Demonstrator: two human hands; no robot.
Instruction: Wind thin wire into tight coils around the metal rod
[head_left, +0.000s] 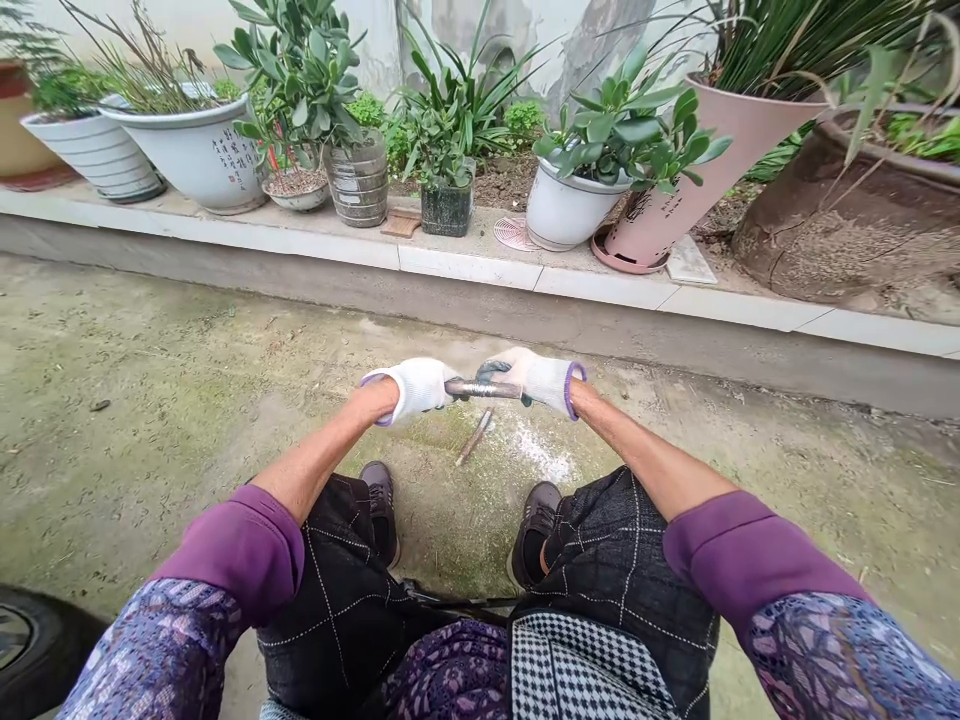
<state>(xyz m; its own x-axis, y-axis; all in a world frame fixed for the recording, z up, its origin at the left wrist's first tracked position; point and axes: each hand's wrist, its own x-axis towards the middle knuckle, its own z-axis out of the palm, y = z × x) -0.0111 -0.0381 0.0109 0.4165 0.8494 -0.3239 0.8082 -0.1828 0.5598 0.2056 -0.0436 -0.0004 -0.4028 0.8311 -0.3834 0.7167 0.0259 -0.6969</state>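
My left hand (421, 388), in a white knit glove with a purple cuff edge, is closed on the left end of a short brownish rod (486, 389). A shiny silvery band shows around the rod's middle. Gloved the same way, my right hand (534, 378) grips the other end, its dark-coated fingers curled over the top. The rod is held about level above the ground, between my knees and the ledge. Below it lies a thin brown stick-like piece (474, 438) with a pale end. White powder or flakes (544, 455) are scattered to its right.
A low tiled ledge (465, 266) runs across ahead, bearing several potted plants, including a white pot (570, 205) and a tall pink pot (679, 170). My shoes (534, 525) flank the stick on concrete ground (187, 400). A black tyre (52, 640) stands at lower left.
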